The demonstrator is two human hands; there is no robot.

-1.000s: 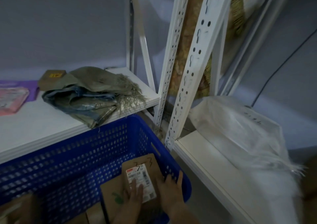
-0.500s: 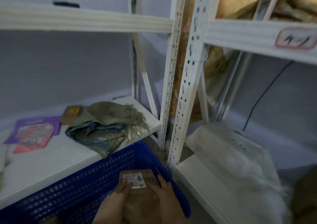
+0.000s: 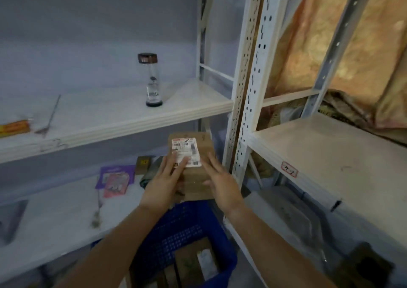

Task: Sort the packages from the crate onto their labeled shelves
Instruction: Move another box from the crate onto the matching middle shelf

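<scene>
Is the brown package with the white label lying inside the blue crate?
No, the left hand and the right hand hold the package up in the air above the blue crate.

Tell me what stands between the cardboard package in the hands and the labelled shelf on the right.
Two white perforated uprights stand side by side between the package and the labelled shelf, as the head view shows.

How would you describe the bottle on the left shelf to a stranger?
Start at the upper white shelf on the left, above the blue crate. Toward its right end stands a clear bottle with a dark lid. It alone stands upright; its neighbours lie flat.
</scene>
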